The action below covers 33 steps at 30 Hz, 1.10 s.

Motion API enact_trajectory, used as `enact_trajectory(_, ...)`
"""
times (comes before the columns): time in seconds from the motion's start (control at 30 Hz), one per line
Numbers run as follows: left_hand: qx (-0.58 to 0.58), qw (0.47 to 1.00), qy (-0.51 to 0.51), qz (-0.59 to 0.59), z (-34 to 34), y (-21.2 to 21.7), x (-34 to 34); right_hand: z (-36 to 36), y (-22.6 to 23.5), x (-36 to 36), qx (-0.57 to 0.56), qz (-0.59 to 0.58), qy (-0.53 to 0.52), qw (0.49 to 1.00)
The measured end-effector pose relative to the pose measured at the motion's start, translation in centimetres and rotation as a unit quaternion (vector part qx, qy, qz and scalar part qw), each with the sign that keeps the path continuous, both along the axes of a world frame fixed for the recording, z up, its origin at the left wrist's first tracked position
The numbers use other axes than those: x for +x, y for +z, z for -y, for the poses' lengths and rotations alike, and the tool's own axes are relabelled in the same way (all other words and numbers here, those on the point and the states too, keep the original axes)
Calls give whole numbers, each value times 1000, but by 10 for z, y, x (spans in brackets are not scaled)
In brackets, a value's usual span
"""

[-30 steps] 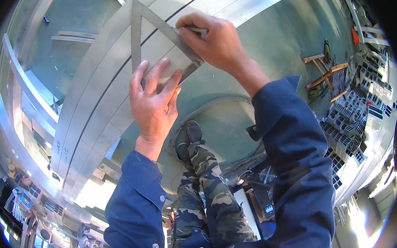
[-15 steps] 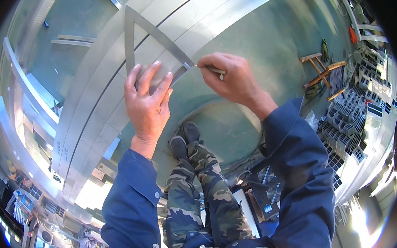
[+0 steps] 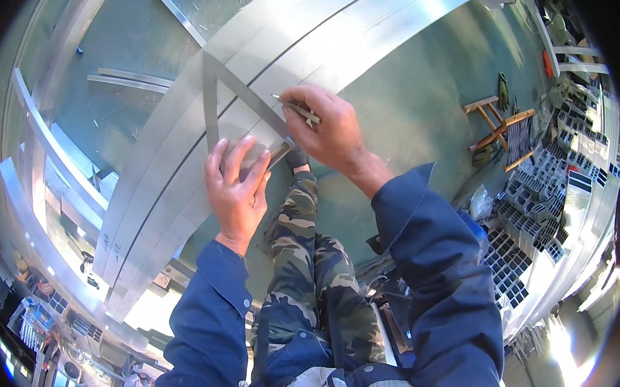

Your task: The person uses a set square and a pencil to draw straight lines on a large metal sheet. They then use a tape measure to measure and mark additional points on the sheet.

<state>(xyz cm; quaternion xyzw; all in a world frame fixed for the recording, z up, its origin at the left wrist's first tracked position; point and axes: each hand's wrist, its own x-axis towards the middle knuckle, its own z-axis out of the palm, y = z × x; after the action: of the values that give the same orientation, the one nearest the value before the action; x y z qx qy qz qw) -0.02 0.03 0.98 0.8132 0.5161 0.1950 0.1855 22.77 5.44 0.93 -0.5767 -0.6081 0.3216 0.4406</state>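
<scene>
A flat grey metal triangle square [image 3: 249,93] lies across long silvery metal profiles [image 3: 174,135]. My left hand [image 3: 238,196] holds its near end, fingers bent over it and thumb to the right, by the profiles' near edge. That hand covers part of the square's base. In my right hand [image 3: 334,132] is a thin pen-like marking tool [image 3: 303,112], pinched between thumb and fingers. Its tip points left, just over the square's slanted arm; whether it touches the metal I cannot tell.
Loose metal strips [image 3: 178,16] lie on the green floor beyond the profiles. More long bars [image 3: 58,143] stand at the left. To the right are a wooden folding stool [image 3: 498,127] and stacked box-section profiles [image 3: 539,202]. My leg [image 3: 295,214] is close to the near profile edge.
My right hand has moved left, bringing the marking tool from beyond the square's right corner to over its slanted arm. One foot has stepped forward toward the profiles. My left hand keeps its hold.
</scene>
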Motion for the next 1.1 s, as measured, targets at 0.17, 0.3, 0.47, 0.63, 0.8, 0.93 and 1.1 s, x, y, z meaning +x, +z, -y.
enact_trajectory(0.17, -23, 1000, -7, 13, 4, 0, -4, 4, -3, -1, -30, -7, 1, 1000)
enact_trajectory(0.3, -33, 999, 6, -1, 12, 3, -6, 12, 6, -7, -49, -6, 17, 999)
enact_trajectory(0.47, -47, 999, -1, -3, 14, 5, -8, 12, 14, -8, -78, -11, 19, 997)
enact_trajectory(0.63, -61, 998, 4, -3, 21, 3, -9, 4, 26, 1, -85, 35, 5, 996)
enact_trajectory(0.8, -51, 999, 9, -17, 24, 1, -7, 5, 26, 19, -97, 95, 4, 991)
enact_trajectory(0.93, -63, 998, 13, -25, 22, 9, -4, 20, 37, 19, -125, 101, 5, 987)
enact_trajectory(1.1, -65, 997, 2, -29, 15, 15, 1, 48, 29, 18, -160, 74, 0, 984)
